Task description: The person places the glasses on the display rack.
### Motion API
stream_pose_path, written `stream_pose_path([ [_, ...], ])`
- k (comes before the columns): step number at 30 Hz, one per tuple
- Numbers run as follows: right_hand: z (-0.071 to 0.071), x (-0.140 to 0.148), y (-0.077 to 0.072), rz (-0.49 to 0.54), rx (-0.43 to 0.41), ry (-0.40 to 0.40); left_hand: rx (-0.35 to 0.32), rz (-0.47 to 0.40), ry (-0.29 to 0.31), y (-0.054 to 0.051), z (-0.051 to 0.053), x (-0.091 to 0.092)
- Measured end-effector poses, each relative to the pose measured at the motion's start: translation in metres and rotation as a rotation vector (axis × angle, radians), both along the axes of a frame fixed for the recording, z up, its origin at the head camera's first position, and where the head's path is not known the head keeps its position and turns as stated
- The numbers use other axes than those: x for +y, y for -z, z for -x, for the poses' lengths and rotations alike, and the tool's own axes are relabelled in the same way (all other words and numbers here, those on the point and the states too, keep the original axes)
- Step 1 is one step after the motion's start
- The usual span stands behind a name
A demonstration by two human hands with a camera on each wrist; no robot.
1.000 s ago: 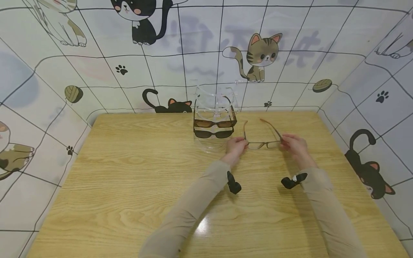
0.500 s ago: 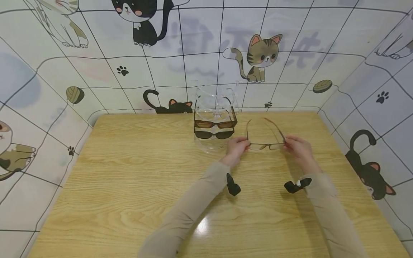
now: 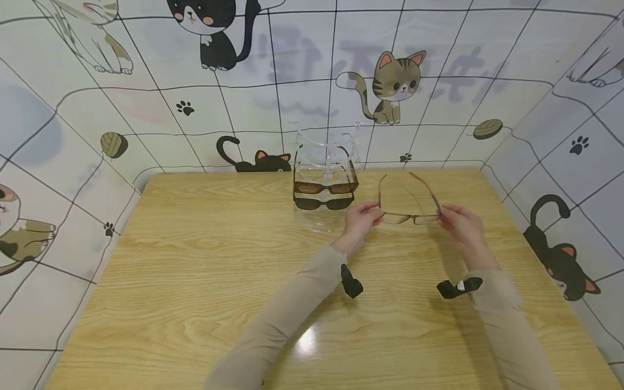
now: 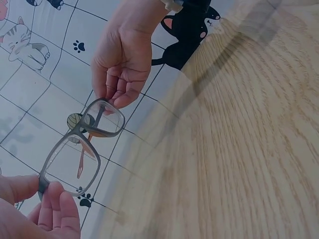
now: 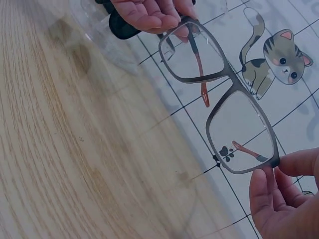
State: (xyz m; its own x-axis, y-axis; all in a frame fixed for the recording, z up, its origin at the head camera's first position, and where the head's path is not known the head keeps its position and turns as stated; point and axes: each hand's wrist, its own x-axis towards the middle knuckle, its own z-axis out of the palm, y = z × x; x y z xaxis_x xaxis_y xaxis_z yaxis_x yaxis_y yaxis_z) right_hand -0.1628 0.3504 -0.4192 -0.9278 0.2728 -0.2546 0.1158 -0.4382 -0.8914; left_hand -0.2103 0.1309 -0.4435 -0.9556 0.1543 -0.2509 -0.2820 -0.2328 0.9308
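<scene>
A pair of clear-lens eyeglasses [image 3: 414, 219] with a grey frame and orange-brown temple tips is held up between both hands, its temples unfolded and pointing away. My left hand [image 3: 362, 221] pinches the left corner of the frame near the hinge. At the opposite corner my right hand [image 3: 463, 227] pinches the frame between thumb and fingers. Both wrist views show the eyeglasses [image 4: 72, 159] apart from the table. Just left of the left hand stands a clear plastic display stand [image 3: 317, 223]. It bears black sunglasses [image 3: 324, 203], brown-lens sunglasses [image 3: 324, 187] and thin-rimmed glasses [image 3: 322, 174].
The wooden table [image 3: 195, 260] meets a white wall covering [image 3: 302, 97] printed with cats and grid lines at its back and sides. The stand sits near the table's back edge. A light reflection shows on the tabletop between the forearms.
Both hands have shifted a little to the right with the eyeglasses, the right hand more so. The grip at each corner stays, and the stand has not moved.
</scene>
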Motion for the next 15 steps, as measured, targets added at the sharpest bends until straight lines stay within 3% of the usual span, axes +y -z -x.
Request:
stream_pose_path([
  [15,-0.014,-0.002,-0.029,0.057,0.11,0.036,0.101,-0.075,0.033,-0.028,-0.004,-0.002],
])
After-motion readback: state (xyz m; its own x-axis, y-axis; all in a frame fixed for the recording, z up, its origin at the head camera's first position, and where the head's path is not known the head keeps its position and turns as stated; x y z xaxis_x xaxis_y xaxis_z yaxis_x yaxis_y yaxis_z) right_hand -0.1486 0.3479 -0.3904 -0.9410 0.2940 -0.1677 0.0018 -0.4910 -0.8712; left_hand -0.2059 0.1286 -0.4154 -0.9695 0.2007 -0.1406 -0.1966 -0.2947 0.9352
